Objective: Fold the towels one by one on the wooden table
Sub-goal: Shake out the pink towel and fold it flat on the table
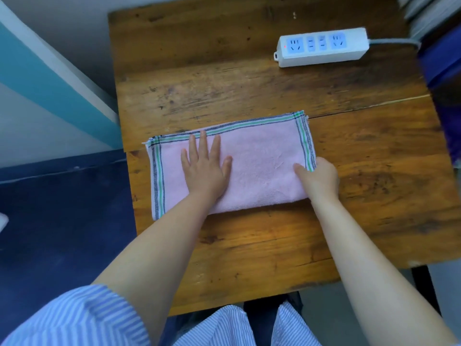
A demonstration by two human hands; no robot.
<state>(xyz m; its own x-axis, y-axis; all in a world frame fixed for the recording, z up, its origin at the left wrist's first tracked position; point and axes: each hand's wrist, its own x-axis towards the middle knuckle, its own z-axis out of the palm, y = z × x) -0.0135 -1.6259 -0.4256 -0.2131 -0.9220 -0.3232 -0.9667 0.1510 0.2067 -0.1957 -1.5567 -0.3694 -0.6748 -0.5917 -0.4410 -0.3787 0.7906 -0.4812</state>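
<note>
Head view. A pink towel point(259, 168) with green and dark striped borders is lying folded into a long strip across the middle of the wooden table point(249, 91), its long edges running left to right.

The left hand point(204, 166) is lying flat on the towel, fingers straight and spread, palm pressing the cloth; it is gripping nothing. The fingertips are reaching almost to the far striped border. The towel's left end is sticking out to the left of this hand.

The right hand point(320, 178) is sitting at the towel's right end. The thumb is lying on top of the cloth just inside the striped border, and the other fingers are curling at the edge, so the hand is pinching that end. How far the fingers are going under the cloth cannot be told.

Beyond the right hand, well apart from the towel, a white power strip point(321, 47) is lying on the table with its cable running off to the right.

Blue striped sleeves point(82, 318) are showing nearest the camera.
</note>
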